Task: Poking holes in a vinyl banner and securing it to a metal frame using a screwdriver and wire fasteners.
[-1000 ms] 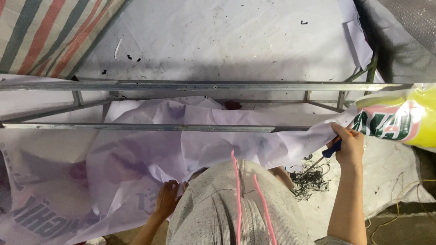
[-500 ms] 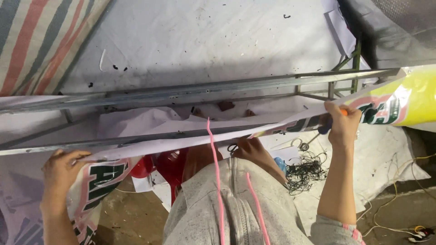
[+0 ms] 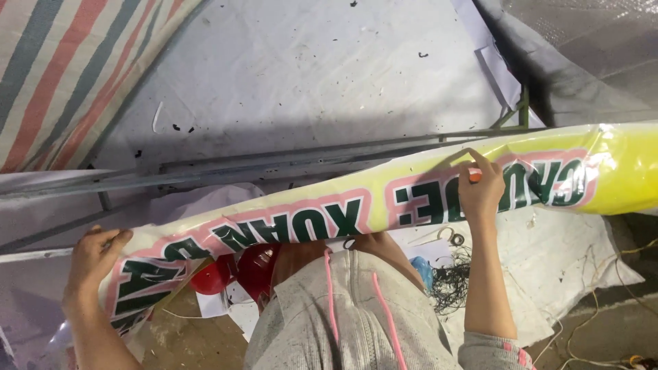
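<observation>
**Two hands hold a printed banner against a metal frame**

A long glossy banner (image 3: 384, 205), yellow at its right end with large green letters edged in pink, runs across the middle of the scene from lower left to upper right. It lies over the near rail of a grey metal frame (image 3: 274, 164), whose far rail shows just beyond it.

The left hand (image 3: 92, 257) grips the banner's left end, its fingers curled over the top edge and closed on the sheet. The right hand (image 3: 480, 192) presses on the banner right of centre, fingers bent against the print; a small orange thing (image 3: 474, 175) sits between the fingertips, too small to identify.

Near the person, grey trousers with pink drawstrings (image 3: 349, 308) fill the bottom centre. Left of them, under the banner, a red piece of material (image 3: 236, 270) shows. To the right, a tangle of dark wire (image 3: 452, 277) lies on a white sheet (image 3: 569, 253) spread on the floor.

Beyond the frame, a pale tarpaulin (image 3: 308, 75) covers the ground, speckled with dark scraps. A red, white and grey striped cloth (image 3: 62, 62) occupies the far left corner.
</observation>
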